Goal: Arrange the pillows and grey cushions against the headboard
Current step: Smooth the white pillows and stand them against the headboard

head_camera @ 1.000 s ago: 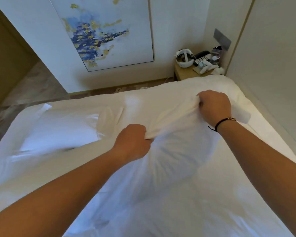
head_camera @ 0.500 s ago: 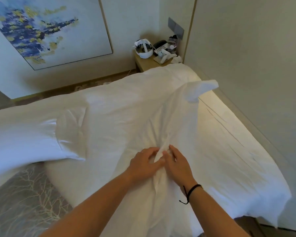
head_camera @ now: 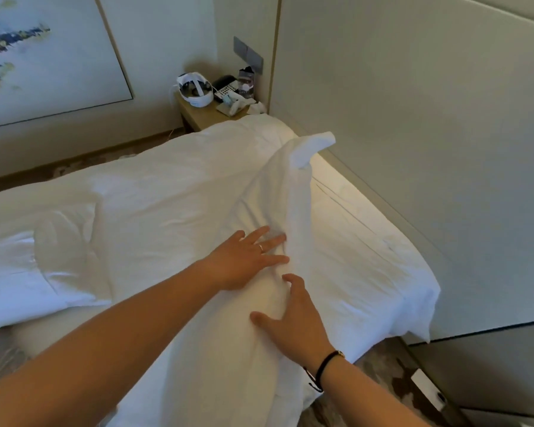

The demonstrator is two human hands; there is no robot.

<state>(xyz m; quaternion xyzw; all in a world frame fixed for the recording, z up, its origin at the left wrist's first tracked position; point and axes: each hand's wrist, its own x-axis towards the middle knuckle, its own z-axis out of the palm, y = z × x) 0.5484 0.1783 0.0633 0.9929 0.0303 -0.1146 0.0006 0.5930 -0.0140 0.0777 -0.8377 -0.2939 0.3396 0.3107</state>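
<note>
A long white pillow (head_camera: 228,349) lies across the bed, its far corner (head_camera: 313,146) sticking up near the padded headboard (head_camera: 413,134). My left hand (head_camera: 247,260) lies flat on the pillow's middle with fingers spread and straight. My right hand (head_camera: 293,318) rests on the pillow just below it, fingers slightly bent, pressing into the fabric. A second white pillow (head_camera: 22,272) lies at the left. No grey cushion is in view.
The white bed (head_camera: 367,257) runs along the headboard on the right. A wooden nightstand (head_camera: 204,115) at the far corner holds a white headset, a phone and small items. A framed painting (head_camera: 43,57) hangs on the far wall. Patterned carpet (head_camera: 0,355) shows at lower left.
Both hands have let go of the bunched pillow fabric and now lie spread on it. The view has moved closer to the headboard side.
</note>
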